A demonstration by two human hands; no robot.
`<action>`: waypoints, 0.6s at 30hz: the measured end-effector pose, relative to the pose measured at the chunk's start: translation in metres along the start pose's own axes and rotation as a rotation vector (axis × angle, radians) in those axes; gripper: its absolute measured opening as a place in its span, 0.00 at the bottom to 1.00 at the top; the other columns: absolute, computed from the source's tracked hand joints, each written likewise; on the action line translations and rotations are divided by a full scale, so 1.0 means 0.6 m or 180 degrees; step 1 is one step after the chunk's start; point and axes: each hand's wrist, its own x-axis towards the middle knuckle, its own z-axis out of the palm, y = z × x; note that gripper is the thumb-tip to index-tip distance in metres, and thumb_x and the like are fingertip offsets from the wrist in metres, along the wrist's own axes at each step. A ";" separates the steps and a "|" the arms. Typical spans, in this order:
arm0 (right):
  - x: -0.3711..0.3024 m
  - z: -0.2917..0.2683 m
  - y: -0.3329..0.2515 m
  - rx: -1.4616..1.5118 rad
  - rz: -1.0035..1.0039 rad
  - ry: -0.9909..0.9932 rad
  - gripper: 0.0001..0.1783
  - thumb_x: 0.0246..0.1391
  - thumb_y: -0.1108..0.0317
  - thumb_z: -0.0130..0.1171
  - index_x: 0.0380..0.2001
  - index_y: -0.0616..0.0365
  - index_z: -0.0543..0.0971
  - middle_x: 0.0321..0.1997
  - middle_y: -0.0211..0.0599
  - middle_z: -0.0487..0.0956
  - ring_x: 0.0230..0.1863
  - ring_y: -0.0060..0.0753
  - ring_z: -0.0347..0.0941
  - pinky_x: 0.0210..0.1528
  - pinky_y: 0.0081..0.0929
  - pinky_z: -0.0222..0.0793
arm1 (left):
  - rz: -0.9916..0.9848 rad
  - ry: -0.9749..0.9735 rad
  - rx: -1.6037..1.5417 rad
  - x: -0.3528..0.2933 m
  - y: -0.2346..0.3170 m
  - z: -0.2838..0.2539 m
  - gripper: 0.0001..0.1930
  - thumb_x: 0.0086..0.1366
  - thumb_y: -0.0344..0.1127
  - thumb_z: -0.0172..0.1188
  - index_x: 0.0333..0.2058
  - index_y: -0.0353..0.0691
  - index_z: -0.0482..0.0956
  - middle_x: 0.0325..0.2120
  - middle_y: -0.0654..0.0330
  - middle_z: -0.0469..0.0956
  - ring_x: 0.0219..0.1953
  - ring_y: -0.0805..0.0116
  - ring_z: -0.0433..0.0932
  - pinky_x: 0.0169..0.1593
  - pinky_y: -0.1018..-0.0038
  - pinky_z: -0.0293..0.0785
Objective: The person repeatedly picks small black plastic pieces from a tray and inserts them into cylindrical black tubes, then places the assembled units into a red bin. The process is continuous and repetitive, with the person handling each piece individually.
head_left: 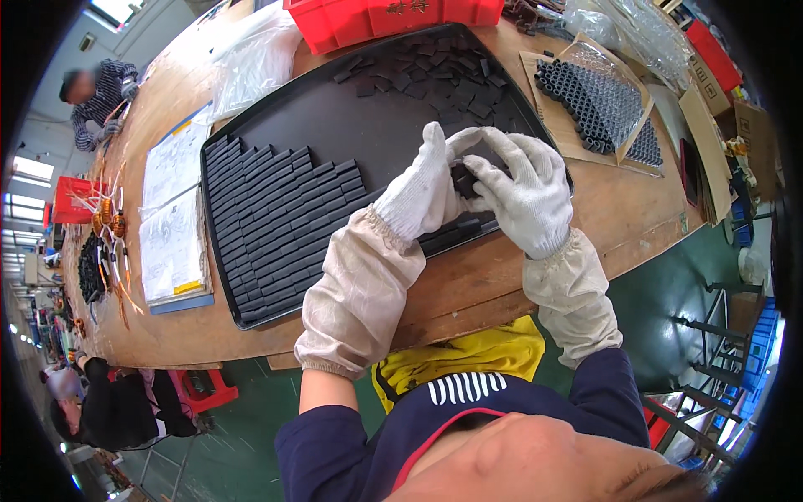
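Observation:
Both my hands wear white knit gloves and meet above the right part of a large black tray. My left hand has its thumb raised, and its fingers curl around a small black piece. Over the same piece, the fingers of my right hand are bent in a pinch. The gloves partly hide the piece, so its exact shape is unclear. To the left, long stepped rows of small black blocks lie packed in the tray. Loose flat black chips are scattered at its far end.
A red bin stands behind the tray. Black ring-shaped parts under clear plastic lie on cardboard at the right. Left of the tray is an open folder of papers, with a plastic bag beyond. Another person works at the far left.

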 end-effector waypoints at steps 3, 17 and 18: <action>-0.001 -0.006 0.000 -0.0027 -0.0046 -0.0005 0.24 0.33 0.64 0.71 0.41 0.44 0.84 0.55 0.28 0.78 0.54 0.39 0.73 0.58 0.42 0.67 | -0.0144 0.0078 -0.0317 -0.006 0.009 0.011 0.41 0.71 0.71 0.34 0.66 0.43 0.64 0.47 0.57 0.74 0.42 0.69 0.74 0.49 0.71 0.77; -0.018 0.014 -0.013 0.0501 0.0406 -0.0049 0.25 0.37 0.69 0.72 0.44 0.49 0.83 0.56 0.32 0.78 0.57 0.42 0.72 0.62 0.42 0.63 | 0.0203 -0.0123 -0.0614 0.000 -0.007 -0.002 0.23 0.71 0.34 0.54 0.63 0.35 0.67 0.56 0.56 0.73 0.54 0.67 0.75 0.56 0.65 0.76; -0.018 0.014 -0.012 0.0526 0.0410 -0.0017 0.24 0.38 0.70 0.71 0.44 0.50 0.83 0.55 0.32 0.79 0.56 0.42 0.72 0.61 0.42 0.64 | 0.0170 -0.0051 -0.0584 -0.002 -0.005 -0.001 0.23 0.71 0.34 0.54 0.63 0.35 0.66 0.55 0.56 0.73 0.55 0.67 0.75 0.56 0.65 0.76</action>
